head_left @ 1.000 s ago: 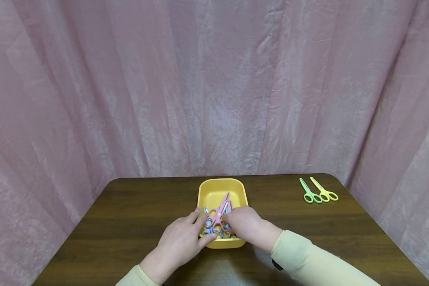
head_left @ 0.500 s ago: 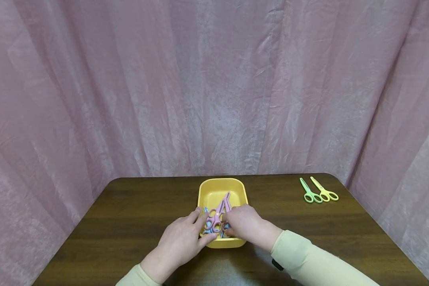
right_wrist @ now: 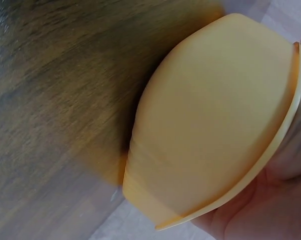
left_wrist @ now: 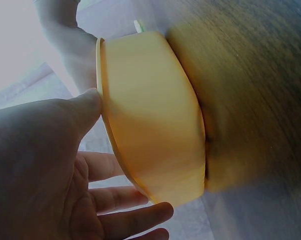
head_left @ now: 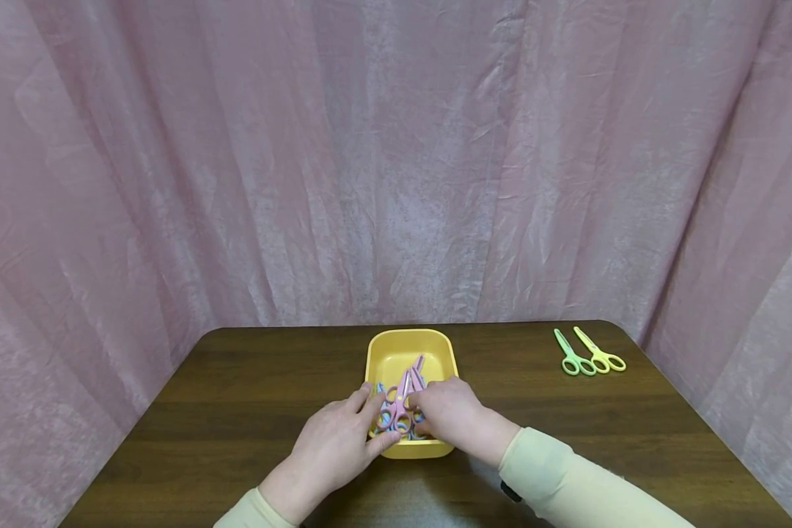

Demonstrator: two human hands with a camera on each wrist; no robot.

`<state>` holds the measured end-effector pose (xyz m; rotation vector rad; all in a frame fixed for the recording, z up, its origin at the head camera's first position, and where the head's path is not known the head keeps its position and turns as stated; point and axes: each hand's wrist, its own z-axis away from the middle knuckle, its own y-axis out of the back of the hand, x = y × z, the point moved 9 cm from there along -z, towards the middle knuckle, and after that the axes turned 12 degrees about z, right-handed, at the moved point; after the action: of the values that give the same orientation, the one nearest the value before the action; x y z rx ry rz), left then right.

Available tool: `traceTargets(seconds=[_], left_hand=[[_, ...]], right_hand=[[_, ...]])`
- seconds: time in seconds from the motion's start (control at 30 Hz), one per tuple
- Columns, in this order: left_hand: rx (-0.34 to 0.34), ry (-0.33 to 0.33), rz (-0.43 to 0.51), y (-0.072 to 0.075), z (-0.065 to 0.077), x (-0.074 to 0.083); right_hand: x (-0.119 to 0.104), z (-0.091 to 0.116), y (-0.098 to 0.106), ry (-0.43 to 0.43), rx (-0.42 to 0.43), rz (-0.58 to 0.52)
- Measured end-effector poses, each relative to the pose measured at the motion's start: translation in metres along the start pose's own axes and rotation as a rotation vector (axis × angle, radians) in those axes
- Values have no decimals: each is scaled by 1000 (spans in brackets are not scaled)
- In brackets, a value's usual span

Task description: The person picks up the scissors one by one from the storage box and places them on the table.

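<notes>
A yellow plastic bin (head_left: 396, 341) stands at the middle of the table, with several pairs of scissors in its near half. Pink scissors (head_left: 401, 400) lie on top, crossed by more pink blades (head_left: 417, 379); blue scissors (head_left: 380, 389) show beneath. My left hand (head_left: 336, 440) rests on the bin's left rim, its fingers fairly straight and thumb touching the near-left rim (left_wrist: 99, 75). My right hand (head_left: 452, 414) reaches over the right rim among the scissors, fingers bent down. Its fingertips are mostly hidden, so whether they pinch a pair is unclear.
Green scissors (head_left: 570, 359) and yellow scissors (head_left: 597, 353) lie side by side at the table's back right. The dark wooden table (head_left: 270, 374) ends at a pink curtain (head_left: 396, 183) behind and at both sides.
The top pink scissors have turned upright and shifted slightly, and the pink blades beside my right hand have swung left. My right hand's fingers have stirred a little; my left hand has stayed put.
</notes>
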<state>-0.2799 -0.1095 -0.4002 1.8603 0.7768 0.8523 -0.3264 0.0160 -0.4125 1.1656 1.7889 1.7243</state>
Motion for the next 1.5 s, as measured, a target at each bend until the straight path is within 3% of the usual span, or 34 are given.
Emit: traceTargets(seconds=[0.23,0.63,1.23,1.5], left_hand=[[-2,2,1,0,0,-1],[29,-19,-16,-1,2,0],[5,-14,-9,0,1,0],[-3,-14,1,0,2,0]], right_hand=[[1,-3,-1,5,1,28],[4,3,13,12,115,106],[25,27,44,28,329,-10],[39,33,49,-28,299,-17]])
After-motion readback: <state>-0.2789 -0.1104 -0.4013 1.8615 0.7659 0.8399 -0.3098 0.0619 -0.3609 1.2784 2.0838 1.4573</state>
